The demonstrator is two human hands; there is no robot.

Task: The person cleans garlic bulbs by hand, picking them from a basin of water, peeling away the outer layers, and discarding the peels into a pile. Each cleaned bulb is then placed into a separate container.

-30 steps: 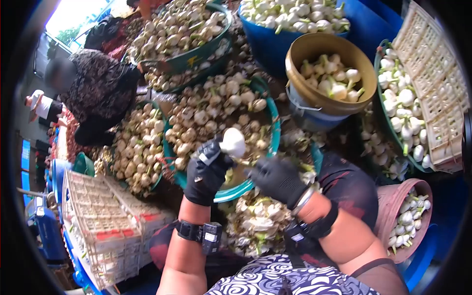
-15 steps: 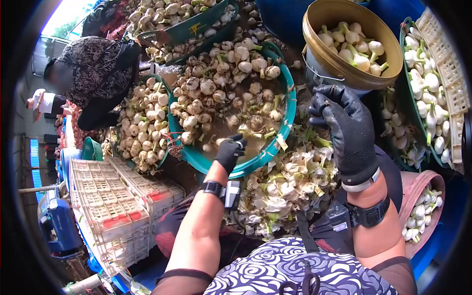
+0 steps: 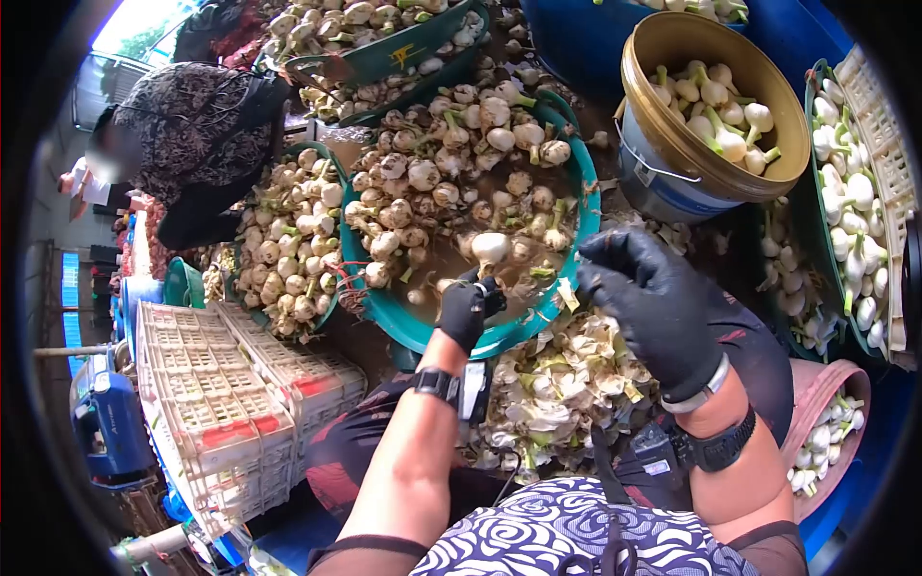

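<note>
My left hand (image 3: pixel 468 309), in a black glove, is closed on a garlic bulb (image 3: pixel 490 249) with a pale, clean skin. It holds the bulb over the near part of a teal tub (image 3: pixel 590 192) of muddy water. Dirty garlic bulbs (image 3: pixel 423 175) are heaped in the tub, and some lie in the water. My right hand (image 3: pixel 658 317), also gloved in black, hovers to the right of the tub's near rim with its fingers curled in. Whatever those fingers may hold is hidden. Below and between the hands lies a pile of peeled garlic skins (image 3: pixel 562 394).
A bucket (image 3: pixel 663 158) of cleaned garlic stands at upper right, beside a green basket (image 3: pixel 821 192) of white bulbs. A pink tub (image 3: pixel 845 360) is at lower right. White plastic crates (image 3: pixel 216 403) stand at left. A person (image 3: pixel 192 144) bends over at upper left.
My left hand has risen from the water's near side and now holds a garlic bulb. My right hand has come lower and a little to the left. The whole view has shifted slightly.
</note>
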